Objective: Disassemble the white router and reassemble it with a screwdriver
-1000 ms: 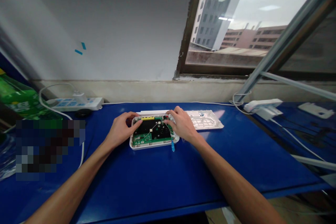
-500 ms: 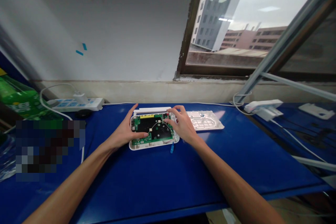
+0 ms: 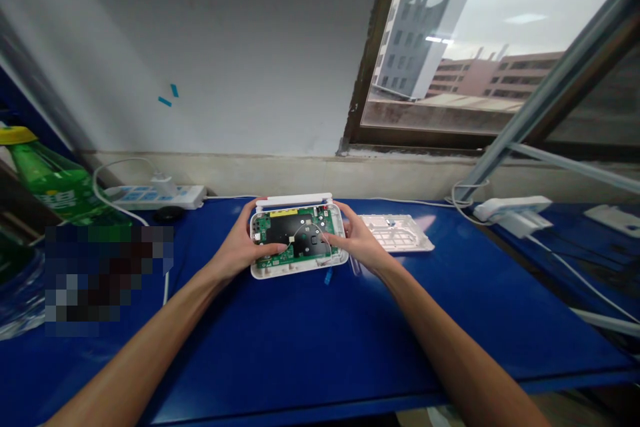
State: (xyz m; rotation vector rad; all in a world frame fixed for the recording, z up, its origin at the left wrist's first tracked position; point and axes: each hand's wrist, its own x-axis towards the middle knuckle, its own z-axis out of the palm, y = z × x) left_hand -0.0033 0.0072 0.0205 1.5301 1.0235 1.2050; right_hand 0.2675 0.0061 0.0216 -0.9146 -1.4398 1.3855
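Gripping an open white router housing (image 3: 299, 240) w/ both hands, approx mid-tabletop (image 3: 300, 353), nearer the far edge. L hand (image 3: 245, 253) clasps its left side, fingers (image 3: 249, 212) curled round the far-left corner, thumb across the lower board. R hand (image 3: 361, 247) holds the right side, fingers (image 3: 336, 239) closed narrow on the rim & partly over the board. Both hands hide parts of the board. Can't tell if housing is lifted or resting on tabletop.

Inside: green PCB (image 3: 265, 230) w/ black panel (image 3: 295, 230), thin white wire (image 3: 310, 227) arcing over it, yellow strip (image 3: 283, 212) by far rim. White plastic bar (image 3: 294, 201) lies along far side.

Around: small blue part (image 3: 327, 275) on tabletop just below housing, not touching. White ribbed cover (image 3: 397, 233) lies flat just right of R hand. Far-left: power strip (image 3: 155, 197) w/ white cable, black round object (image 3: 169, 213) beside it. Green bottle (image 3: 50, 180) past left edge. Pixelated patch (image 3: 107, 280) hides area near left edge. Far-right: white adapter (image 3: 513, 208) w/ cables, beyond tabletop's right edge.
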